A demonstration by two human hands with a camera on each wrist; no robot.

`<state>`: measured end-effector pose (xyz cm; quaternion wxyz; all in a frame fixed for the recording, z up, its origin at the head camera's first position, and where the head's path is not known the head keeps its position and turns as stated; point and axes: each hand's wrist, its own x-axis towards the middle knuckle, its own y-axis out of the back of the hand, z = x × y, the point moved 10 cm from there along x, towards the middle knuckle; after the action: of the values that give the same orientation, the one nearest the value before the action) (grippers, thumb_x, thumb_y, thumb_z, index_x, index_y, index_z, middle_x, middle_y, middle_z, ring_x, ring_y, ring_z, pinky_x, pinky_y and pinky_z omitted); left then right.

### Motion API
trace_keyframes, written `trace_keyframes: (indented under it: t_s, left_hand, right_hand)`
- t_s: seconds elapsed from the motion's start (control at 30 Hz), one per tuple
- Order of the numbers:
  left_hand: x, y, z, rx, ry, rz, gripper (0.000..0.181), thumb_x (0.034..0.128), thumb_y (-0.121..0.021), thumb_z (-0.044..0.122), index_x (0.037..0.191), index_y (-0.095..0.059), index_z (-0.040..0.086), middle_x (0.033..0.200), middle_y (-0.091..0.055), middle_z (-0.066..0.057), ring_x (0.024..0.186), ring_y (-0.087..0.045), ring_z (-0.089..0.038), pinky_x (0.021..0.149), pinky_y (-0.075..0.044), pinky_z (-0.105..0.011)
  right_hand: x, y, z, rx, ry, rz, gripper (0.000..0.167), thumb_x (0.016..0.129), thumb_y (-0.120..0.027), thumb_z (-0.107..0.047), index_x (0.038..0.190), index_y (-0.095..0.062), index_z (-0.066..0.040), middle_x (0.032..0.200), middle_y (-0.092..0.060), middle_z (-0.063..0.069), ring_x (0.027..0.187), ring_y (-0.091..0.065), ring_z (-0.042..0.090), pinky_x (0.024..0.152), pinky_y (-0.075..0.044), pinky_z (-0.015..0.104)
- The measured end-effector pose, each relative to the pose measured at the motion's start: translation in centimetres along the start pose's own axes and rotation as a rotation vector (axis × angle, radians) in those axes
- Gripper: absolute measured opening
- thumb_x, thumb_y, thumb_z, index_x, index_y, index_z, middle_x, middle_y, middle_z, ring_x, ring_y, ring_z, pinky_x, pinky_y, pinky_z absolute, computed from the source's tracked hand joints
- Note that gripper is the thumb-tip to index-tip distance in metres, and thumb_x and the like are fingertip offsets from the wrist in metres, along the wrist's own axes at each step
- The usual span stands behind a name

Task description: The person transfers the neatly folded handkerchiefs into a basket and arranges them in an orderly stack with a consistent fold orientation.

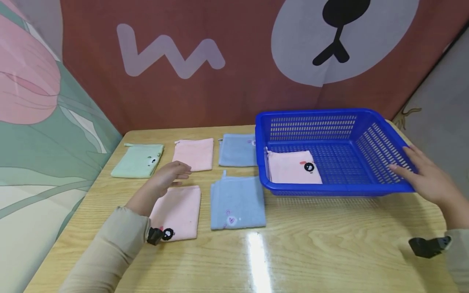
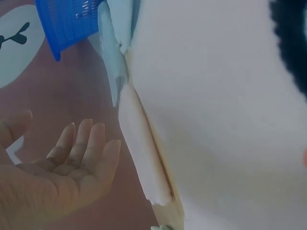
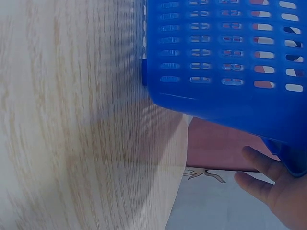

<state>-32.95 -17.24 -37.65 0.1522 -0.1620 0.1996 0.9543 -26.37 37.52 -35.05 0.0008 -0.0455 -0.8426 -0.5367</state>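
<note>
My left hand (image 1: 166, 179) hovers above the folded pink towel (image 1: 183, 213) at the front left; its fingers are loosely extended, with nothing held. The left wrist view shows that palm (image 2: 62, 184) beside the edges of the folded cloths. On the right, my right hand (image 1: 426, 175) grips the right rim of a blue plastic basket (image 1: 337, 188), thumb over the inner side. In the right wrist view, its fingers (image 3: 261, 165) reach under the outer rim. Another folded pink towel (image 1: 291, 167), with a black round patch, lies inside the basket at its left end.
Behind the left hand lie a folded green towel (image 1: 135, 162), a pink towel (image 1: 196, 154) and a blue towel (image 1: 236, 152). A second blue towel (image 1: 238, 203) lies just left of the basket's front corner. The wooden table (image 1: 329, 244) meets a printed curtain (image 1: 183, 101) behind.
</note>
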Motion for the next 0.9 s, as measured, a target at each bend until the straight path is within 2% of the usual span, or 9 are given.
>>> trace_keyframes:
  t_s: [0.27,0.67,0.9]
  left_hand:
    - [-0.3,1.1,-0.6,0.040,-0.002,0.008,0.043,0.0906,-0.036,0.020,0.121,-0.032,-0.010,0.124,-0.034,-0.026,0.115,-0.033,-0.037,0.094,-0.025,-0.048]
    - [-0.5,2.8,-2.2,0.067,0.070,0.065,0.042,0.0899,-0.037,0.018,0.122,-0.032,-0.009,0.125,-0.033,-0.024,0.116,-0.031,-0.036,0.095,-0.025,-0.045]
    - [-0.4,4.2,-3.7,0.148,0.128,0.098,0.045,0.0900,-0.038,0.023,0.122,-0.033,-0.008,0.127,-0.033,-0.024,0.117,-0.030,-0.036,0.095,-0.024,-0.046]
  right_hand:
    - [-0.1,-0.1,0.2,-0.002,-0.002,0.010,0.071,0.091,-0.037,-0.034,0.134,0.007,0.002,0.137,0.018,0.020,0.119,0.013,0.045,0.084,-0.001,0.067]
    - [-0.1,-0.1,0.0,0.007,0.005,0.016,0.071,0.091,-0.037,-0.034,0.134,0.007,0.002,0.137,0.017,0.020,0.119,0.012,0.046,0.084,-0.001,0.067]
    - [-0.1,-0.1,0.1,0.005,-0.002,0.007,0.071,0.091,-0.037,-0.034,0.134,0.008,0.001,0.137,0.018,0.020,0.119,0.011,0.047,0.083,-0.002,0.068]
